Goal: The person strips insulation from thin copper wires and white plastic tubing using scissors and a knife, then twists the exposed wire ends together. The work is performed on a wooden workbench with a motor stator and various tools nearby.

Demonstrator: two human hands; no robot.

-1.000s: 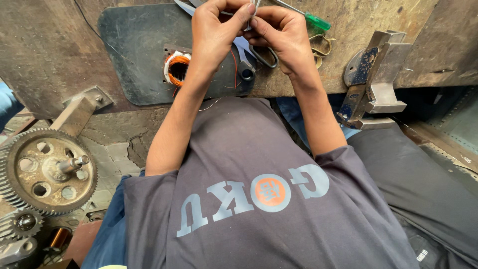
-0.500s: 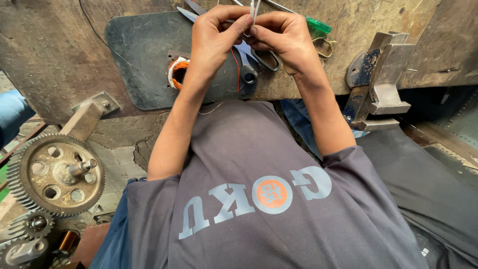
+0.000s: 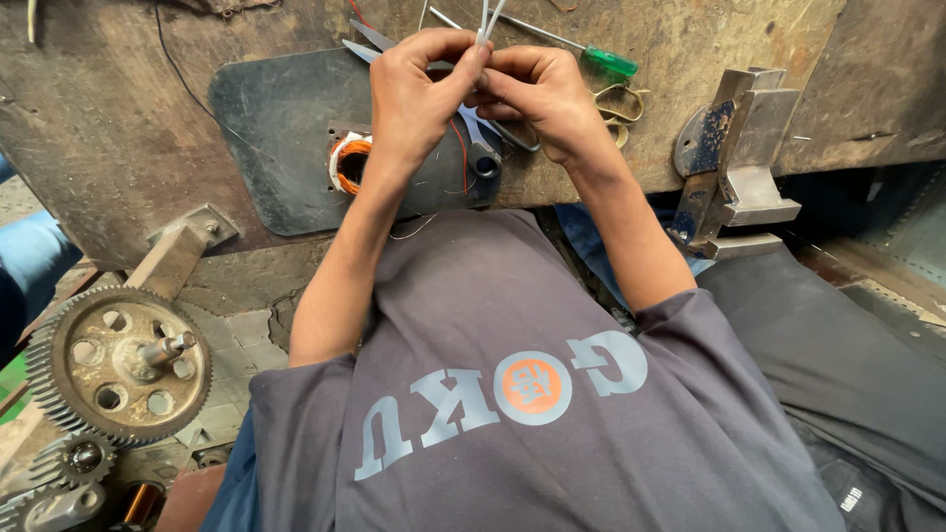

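Item: thin white sleeved wires [image 3: 487, 18], at 12 o'clock, pinched by fingertips of left hand [image 3: 419, 94] and right hand [image 3: 537, 94]; copper coil [image 3: 349, 161] at 10 o'clock lies untouched; work mid-course

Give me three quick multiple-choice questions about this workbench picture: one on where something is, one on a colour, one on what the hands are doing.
1. Where is the big toothed gear?
A. lower left of the picture
B. on the bench top
C. in the right hand

2. What colour is the screwdriver handle?
A. red
B. green
C. black

3. How are the thin white strips held?
A. lying loose
B. left hand only
C. pinched between both hands

Answers: A, the gear sits below the bench at lower left. B, the screwdriver handle is green. C, the left hand and right hand meet on the white strips.
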